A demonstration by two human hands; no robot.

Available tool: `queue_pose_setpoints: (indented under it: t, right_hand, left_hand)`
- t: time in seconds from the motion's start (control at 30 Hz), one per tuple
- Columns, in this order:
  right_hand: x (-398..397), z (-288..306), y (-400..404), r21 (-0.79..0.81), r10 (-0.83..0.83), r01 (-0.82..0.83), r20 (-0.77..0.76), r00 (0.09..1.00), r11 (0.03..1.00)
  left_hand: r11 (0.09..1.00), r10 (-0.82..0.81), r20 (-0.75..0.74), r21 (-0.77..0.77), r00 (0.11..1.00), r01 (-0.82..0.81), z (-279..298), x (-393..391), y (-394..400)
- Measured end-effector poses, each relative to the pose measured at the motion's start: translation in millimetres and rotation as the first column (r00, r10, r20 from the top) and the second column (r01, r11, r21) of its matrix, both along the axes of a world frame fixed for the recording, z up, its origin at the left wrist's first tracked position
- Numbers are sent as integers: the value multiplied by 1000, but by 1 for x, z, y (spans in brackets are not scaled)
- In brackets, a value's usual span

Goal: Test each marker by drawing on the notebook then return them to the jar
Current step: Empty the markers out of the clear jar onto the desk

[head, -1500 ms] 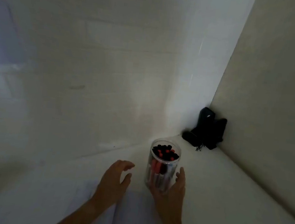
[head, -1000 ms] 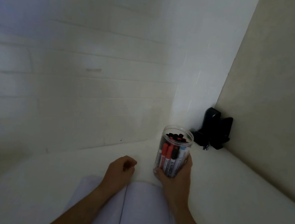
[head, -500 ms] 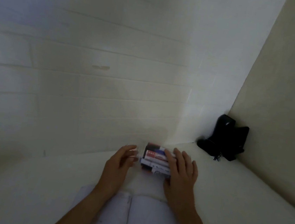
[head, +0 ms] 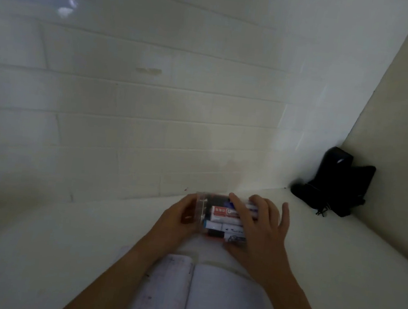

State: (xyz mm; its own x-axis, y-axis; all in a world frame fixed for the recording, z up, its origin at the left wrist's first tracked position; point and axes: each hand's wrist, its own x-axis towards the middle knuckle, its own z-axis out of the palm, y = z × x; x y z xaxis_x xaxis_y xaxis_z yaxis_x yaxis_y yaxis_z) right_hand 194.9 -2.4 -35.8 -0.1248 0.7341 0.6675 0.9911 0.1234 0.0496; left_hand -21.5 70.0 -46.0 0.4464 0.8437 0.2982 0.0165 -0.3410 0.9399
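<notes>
The clear plastic jar (head: pixel 202 212) lies tipped on its side above the table, mouth pointing left, with several markers (head: pixel 224 211) packed inside, red and black caps showing. My right hand (head: pixel 258 226) wraps over the jar's body from the right. At the jar's mouth my left hand (head: pixel 178 217) is cupped, fingers touching the rim and the marker caps. Below both hands an open white notebook (head: pixel 207 297) lies flat, faint marks on its left page.
A white table (head: pixel 59 252) runs into a corner of white brick wall. A black device with cords (head: pixel 331 184) stands in the far right corner against a beige panel.
My right hand lifted the upright jar and tipped it onto its side, mouth to the left. My left hand came up from the notebook to the jar's mouth.
</notes>
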Motion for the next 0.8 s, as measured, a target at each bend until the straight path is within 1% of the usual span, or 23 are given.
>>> queue_pose_setpoints:
  t: [0.07,0.1,0.17,0.27,0.37,0.47,0.6,0.7,0.8]
  right_hand:
    - [3,0,-1,15,10,-10,3,1000,1000]
    - [4,-1,-1,17,9,-9,7,1000,1000]
    - [1,-3,-2,17,2,-2,5,1000,1000]
    - [-6,-7,-2,48,-12,13,-34,999,999]
    - [-7,-8,-1,66,-18,20,-36,999,998]
    - [-4,-9,1,78,-5,8,-34,999,997]
    - [-4,-9,1,83,-9,10,-21,1000,996]
    - [-4,-10,1,75,-5,6,-22,1000,997]
    - [-5,-9,1,71,4,-2,-30,1000,997]
  left_hand:
    - [999,-36,23,-5,999,36,0,0,-1]
    - [1000,-22,14,9,1000,22,0,0,-2]
    - [998,47,5,44,999,-48,0,2,-4]
    - [986,137,33,88,990,-140,0,5,-6]
    - [979,168,10,112,986,-168,0,5,-6]
    - [993,103,15,64,995,-104,1,4,-5]
    - [997,13,58,-76,998,-8,5,2,-7]
    - [991,46,62,-130,997,-37,6,2,-7]
    - [987,81,67,-143,994,-71,7,0,-6]
